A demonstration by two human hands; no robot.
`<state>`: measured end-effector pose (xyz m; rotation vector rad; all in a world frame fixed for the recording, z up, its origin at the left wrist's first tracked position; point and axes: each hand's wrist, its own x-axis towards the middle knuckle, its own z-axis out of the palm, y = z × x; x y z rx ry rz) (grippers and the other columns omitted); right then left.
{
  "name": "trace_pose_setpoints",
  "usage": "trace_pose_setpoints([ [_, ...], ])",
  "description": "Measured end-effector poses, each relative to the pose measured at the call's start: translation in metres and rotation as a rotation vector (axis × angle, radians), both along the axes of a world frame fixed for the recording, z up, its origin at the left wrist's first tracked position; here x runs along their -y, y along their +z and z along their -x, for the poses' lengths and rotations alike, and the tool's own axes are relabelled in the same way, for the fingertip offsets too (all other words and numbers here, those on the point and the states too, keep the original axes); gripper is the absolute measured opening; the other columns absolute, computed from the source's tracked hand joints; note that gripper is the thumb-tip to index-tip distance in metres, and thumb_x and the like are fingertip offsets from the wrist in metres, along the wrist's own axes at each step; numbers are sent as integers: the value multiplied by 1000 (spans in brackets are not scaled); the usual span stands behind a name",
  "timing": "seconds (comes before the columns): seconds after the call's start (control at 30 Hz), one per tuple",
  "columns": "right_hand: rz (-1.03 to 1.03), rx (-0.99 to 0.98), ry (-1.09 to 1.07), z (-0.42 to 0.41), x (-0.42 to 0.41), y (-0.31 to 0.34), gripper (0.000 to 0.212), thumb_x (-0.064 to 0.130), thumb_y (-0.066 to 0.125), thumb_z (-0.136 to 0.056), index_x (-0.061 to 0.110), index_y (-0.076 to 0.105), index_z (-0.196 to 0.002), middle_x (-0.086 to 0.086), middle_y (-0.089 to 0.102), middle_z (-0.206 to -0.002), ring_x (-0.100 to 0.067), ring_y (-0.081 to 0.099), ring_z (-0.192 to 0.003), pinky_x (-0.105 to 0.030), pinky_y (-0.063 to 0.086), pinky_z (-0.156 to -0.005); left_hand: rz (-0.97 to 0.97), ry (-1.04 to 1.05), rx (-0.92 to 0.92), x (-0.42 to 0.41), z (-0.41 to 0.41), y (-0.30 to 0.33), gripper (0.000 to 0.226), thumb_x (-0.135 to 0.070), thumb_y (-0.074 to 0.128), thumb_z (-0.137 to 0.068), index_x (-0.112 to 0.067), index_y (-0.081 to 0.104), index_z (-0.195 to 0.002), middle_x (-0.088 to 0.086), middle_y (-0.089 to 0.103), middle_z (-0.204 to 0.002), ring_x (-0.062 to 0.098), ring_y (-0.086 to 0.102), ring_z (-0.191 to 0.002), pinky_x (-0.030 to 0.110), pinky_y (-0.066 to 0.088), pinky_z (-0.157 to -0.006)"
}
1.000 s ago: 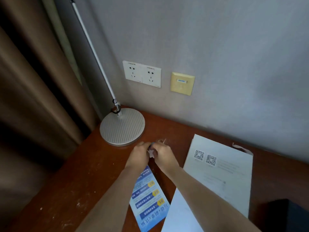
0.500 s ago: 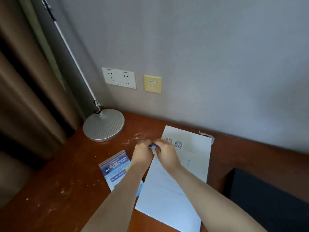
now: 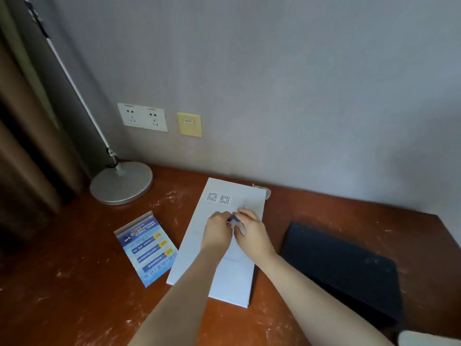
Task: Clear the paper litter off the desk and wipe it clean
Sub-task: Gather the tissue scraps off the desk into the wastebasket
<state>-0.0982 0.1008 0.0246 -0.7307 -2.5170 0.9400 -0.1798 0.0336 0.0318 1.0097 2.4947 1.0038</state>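
My left hand [image 3: 217,229] and my right hand [image 3: 252,229] meet above a white sheet with two QR codes [image 3: 225,245] on the reddish-brown desk [image 3: 74,283]. Between their fingertips both hands pinch a small scrap of white and blue paper [image 3: 233,220]. A blue printed leaflet [image 3: 147,247] lies flat to the left of the sheet. Another small torn paper bit [image 3: 264,191] lies at the sheet's far right corner, near the wall. Pale dusty smears cover the desk top.
A round silver lamp base [image 3: 121,183] with a slanting pole stands at the back left. A dark flat case [image 3: 344,268] lies on the right. Wall sockets [image 3: 142,117] and a yellow plate [image 3: 189,124] sit above the desk. Brown curtain [image 3: 25,146] hangs left.
Both hands, still pinching the small scrap, have moved from beside the lamp base rightwards over the white sheet. The view has swung right, uncovering the leaflet and the dark case.
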Motion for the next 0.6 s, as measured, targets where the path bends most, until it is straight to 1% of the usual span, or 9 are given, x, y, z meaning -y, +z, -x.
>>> trace_pose_setpoints([
  [0.1, 9, 22, -13, -17, -12, -1, 39, 4, 53, -92, 4, 53, -130, -9, 44, -141, -19, 44, -130, -11, 25, -105, 19, -6, 30, -10, -17, -1, 28, 3, 43, -89, -1, 63, -107, 18, 60, -104, 30, 59, -96, 20, 36, -71],
  [0.23, 18, 19, -26, -22, -38, -3, 41, 8, 55, -92, 6, 51, -133, -7, 43, -141, -18, 44, -130, -17, 29, -106, 41, 9, 17, -35, -26, 3, 30, 0, 41, -93, -4, 60, -116, 16, 60, -114, 28, 59, -102, 24, 44, -83],
  [0.33, 15, -1, -41, -12, -65, -3, 41, 9, 55, -93, 6, 50, -134, -8, 44, -141, -19, 43, -130, -15, 30, -104, 49, 36, 8, -63, -20, 7, 32, -2, 40, -95, -6, 58, -121, 14, 58, -119, 27, 59, -106, 24, 44, -86],
  [0.43, 10, 11, -41, 2, -97, -4, 41, 11, 52, -95, 6, 47, -136, -9, 42, -144, -18, 36, -136, -16, 26, -106, 39, 58, 3, -97, -9, 6, 33, 0, 40, -93, -6, 58, -119, 16, 57, -118, 28, 57, -106, 25, 41, -84],
  [0.53, 17, 7, -36, 8, -126, -12, 42, 8, 51, -94, 5, 46, -136, -9, 39, -145, -19, 31, -139, -8, 21, -103, 58, 49, 12, -127, -5, 0, 34, -3, 40, -93, -8, 58, -121, 16, 55, -118, 29, 56, -107, 26, 39, -84],
  [0.6, 16, 30, -23, 8, -148, -24, 44, 10, 52, -94, 7, 45, -137, -7, 34, -148, -16, 29, -140, -7, 22, -102, 77, 17, 33, -147, -5, -6, 37, -5, 40, -93, -10, 56, -126, 16, 54, -121, 29, 55, -108, 27, 40, -88],
])
